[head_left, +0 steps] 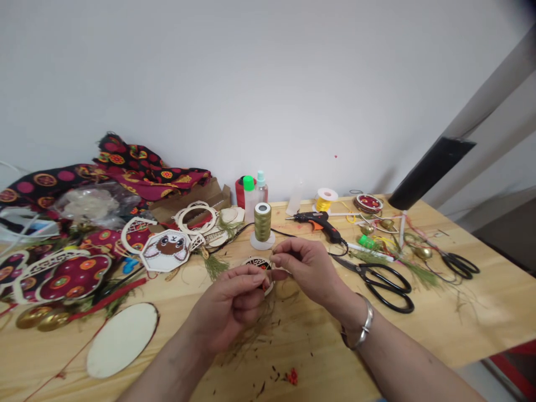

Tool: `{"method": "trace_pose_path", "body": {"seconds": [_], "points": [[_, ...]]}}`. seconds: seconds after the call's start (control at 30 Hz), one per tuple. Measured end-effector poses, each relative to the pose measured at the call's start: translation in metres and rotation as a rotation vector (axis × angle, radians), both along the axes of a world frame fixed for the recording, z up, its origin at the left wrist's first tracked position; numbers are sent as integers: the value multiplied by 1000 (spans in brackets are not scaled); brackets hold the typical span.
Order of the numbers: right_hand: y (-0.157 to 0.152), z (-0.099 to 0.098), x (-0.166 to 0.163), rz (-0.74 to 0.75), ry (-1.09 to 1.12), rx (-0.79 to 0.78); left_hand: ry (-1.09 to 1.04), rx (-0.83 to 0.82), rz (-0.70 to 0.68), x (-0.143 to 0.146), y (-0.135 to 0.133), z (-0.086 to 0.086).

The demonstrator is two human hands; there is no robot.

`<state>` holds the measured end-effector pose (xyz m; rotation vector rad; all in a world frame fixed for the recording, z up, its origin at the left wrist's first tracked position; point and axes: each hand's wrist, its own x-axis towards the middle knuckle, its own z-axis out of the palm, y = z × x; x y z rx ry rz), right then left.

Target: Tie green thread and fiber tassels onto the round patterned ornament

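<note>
Both of my hands meet over the middle of the table, their fingertips nearly touching. My left hand (238, 298) is closed in a pinch, with a small red bit showing at its fingertips. My right hand (309, 271) pinches what looks like fine olive thread, partly hidden by the fingers. Just behind the hands lies a round decorated piece with a pale fretwork rim (254, 261), mostly covered by them. A spool of olive thread (262, 224) stands upright beyond it. Loose olive strands lie under my hands.
Large black-handled scissors (383, 282), a glue gun (320, 223) and a yellow cord spool (325, 201) are on the right. Patterned fabric (154, 173), wooden frames (195, 218) and an oval board (122, 340) fill the left. Red scraps (292, 376) lie near the front.
</note>
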<state>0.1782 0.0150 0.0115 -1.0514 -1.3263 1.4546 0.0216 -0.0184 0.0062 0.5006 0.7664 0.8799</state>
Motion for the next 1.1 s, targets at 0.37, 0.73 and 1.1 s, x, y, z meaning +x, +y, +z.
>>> {"method": "trace_pose_path", "body": {"seconds": [0.37,0.73,1.1], "points": [[3,-2,5,-37,-249,249,-6,-55,34,1,1,1],[4,1,5,-54,-202,197,474,272,94,7,-5,0],[4,1,5,-95,-170,181,1136,1068,274,11,-12,-10]]}}
